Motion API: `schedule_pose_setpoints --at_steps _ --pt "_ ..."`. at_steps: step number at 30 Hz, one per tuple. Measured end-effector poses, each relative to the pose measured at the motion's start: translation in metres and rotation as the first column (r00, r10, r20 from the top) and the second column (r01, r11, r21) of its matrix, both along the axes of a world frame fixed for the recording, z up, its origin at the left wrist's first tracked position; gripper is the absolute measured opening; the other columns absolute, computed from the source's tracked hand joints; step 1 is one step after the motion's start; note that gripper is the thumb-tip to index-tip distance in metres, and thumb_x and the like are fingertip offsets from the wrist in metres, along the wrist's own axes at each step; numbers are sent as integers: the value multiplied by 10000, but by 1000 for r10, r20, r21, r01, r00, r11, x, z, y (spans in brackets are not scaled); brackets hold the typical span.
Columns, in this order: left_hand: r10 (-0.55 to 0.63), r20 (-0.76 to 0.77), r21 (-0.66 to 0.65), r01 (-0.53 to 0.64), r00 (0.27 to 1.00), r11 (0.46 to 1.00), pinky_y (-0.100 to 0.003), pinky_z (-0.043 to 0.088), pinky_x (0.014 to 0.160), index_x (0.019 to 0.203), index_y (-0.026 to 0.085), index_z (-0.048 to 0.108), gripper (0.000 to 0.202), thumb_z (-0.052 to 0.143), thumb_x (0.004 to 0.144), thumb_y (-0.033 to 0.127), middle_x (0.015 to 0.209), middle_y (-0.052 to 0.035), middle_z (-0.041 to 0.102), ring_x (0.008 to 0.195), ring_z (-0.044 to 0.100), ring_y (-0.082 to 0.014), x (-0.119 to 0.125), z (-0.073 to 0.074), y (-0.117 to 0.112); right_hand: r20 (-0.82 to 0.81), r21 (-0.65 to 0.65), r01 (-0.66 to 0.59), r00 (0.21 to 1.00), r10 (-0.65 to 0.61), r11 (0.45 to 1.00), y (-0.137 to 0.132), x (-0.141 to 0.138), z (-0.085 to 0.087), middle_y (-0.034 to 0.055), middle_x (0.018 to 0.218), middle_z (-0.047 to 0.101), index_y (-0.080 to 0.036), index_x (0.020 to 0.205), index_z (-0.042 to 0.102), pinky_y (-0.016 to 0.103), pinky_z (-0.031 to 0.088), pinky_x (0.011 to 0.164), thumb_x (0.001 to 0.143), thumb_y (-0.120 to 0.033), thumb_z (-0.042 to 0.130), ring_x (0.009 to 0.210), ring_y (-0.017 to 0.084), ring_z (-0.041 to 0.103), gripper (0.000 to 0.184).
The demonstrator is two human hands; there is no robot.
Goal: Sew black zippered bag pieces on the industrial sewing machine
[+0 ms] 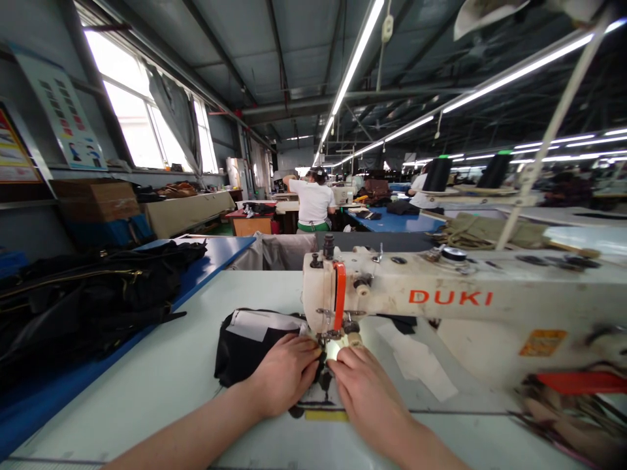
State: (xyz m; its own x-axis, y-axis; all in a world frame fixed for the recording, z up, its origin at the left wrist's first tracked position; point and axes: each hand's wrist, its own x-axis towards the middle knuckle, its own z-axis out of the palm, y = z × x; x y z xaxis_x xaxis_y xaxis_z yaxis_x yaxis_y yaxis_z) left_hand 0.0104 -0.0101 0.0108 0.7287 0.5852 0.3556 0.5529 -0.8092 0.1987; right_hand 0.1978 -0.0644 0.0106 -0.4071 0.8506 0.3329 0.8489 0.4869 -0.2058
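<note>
Black cloth piece [235, 362], lying on the pale table [255, 287], to the left of the lower end of the head of the white sewing machine [382, 294]. On its upper side, a white patch [252, 325], placed toward the far edge. Upon the right part of this cloth, the left hand [287, 369], with palm down, fingers bent and close together, fingertips just beside the sewing place. Cannot tell if pinching the cloth or only pressing it. On the other side of the sewing place, the right hand [365, 375], also palm down, with fingers curved and near to one another, not spread. Cannot tell what is under these fingertips. Between both hands, a small gap with a bright light [334, 349]. On the machine, an orange strip [339, 297] and the red letters "DUKI" [450, 297]. To the right of the right hand, white strips [418, 362], lying flat under the machine arm. At far left, on a blue table [215, 258], a heap of black goods [93, 287] with a golden zipper [105, 277]. Farther ahead, a person in a white shirt [313, 203], seen from behind.
</note>
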Motion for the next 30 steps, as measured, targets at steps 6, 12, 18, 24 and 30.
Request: schedule_pose_setpoints --at_steps 6,12,18,24,30 --pt "19 14 5 -19 1000 1000 -408 396 994 1113 179 620 301 372 946 220 1102 -79 661 1084 573 -229 1 -1 0 -29 11 7 1000 -7 1000 0 3 0 44 856 539 -197 866 619 351 398 799 850 -48 440 877 218 473 234" --pt "32 28 -16 -31 999 999 -402 396 989 1092 182 629 291 381 945 224 1102 -77 661 1077 578 -225 3 -3 1 -64 27 -7 998 9 1000 0 5 -1 40 834 541 -204 910 648 352 412 774 856 -50 438 862 217 478 266" --pt "47 26 -30 -46 999 998 -399 389 998 1146 176 607 299 406 928 214 1168 -75 639 1123 554 -232 -8 -1 -7 -86 13 -46 995 47 999 2 9 -4 52 852 550 -194 924 649 380 425 782 865 -51 431 874 228 485 267" --pt "-24 -12 -120 23 1000 992 -387 352 1049 1247 191 542 354 428 913 210 1271 -62 586 1205 505 -217 -41 15 -56 -94 8 -189 978 189 982 -2 0 -4 58 931 576 -202 1080 610 388 443 827 888 -69 432 923 220 517 294" --pt "-66 73 -58 70 995 996 -336 340 1062 1177 215 591 305 446 912 168 1212 -36 626 1213 498 -188 -65 28 -94 -29 -48 -279 960 278 959 -15 -15 6 44 926 588 -222 972 643 346 474 814 855 -60 478 908 202 554 259"
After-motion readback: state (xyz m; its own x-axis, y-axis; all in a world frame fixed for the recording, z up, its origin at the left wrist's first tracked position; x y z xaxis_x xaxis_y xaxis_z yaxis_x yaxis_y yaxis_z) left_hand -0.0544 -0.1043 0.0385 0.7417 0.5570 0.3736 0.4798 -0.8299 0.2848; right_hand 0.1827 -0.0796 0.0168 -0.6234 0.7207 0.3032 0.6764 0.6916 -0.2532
